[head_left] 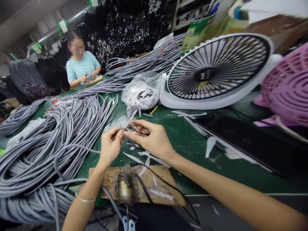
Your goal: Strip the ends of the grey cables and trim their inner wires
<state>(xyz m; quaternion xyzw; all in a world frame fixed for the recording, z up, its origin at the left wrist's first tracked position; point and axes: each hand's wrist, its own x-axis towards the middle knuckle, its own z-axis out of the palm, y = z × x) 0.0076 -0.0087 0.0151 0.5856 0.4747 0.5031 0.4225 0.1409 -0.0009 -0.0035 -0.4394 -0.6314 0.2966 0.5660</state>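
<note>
My left hand and my right hand meet above the green table, fingertips pinched together on a thin wire end with a small clear wrapper. A grey cable runs from the left hand toward the big pile of grey cables at the left. Below the hands lies a wooden board bearing a blackened metal pot. Thin black wires cross the board.
A white fan with a black grille lies at the right, a pink fan grille beside it. A clear bag of small white parts sits mid-table. A black tray lies right. A person in a light blue shirt works across the table.
</note>
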